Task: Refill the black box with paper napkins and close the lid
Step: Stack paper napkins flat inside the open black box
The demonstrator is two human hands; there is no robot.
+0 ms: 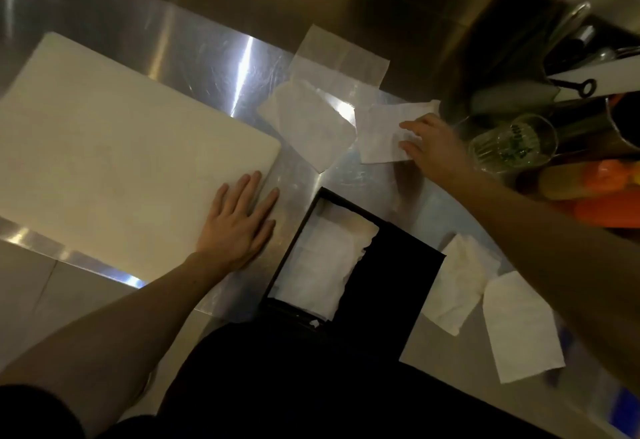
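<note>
Black box (398, 265) sits open near the counter (207, 57) edge, w/ napkins (325, 265) stacked inside. Right hand (433, 147) pinches a loose napkin (381, 133) beyond it, prob. next for the stack. Left hand (239, 224) lies flat, fingers spread, on the white board (121, 147), gripping nothing, likely bracing.

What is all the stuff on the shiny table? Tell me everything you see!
Open black rectangular box: one, near edge, napkins inside.
Loose white paper napkins: about five, around the box; one under the right hand.
Large white cutting board: one, left.
Clear drinking glass: one, right.
Steel countertop: silver, underneath everything.
Left hand: flat on the board.
Right hand: fingers on a napkin.
</note>
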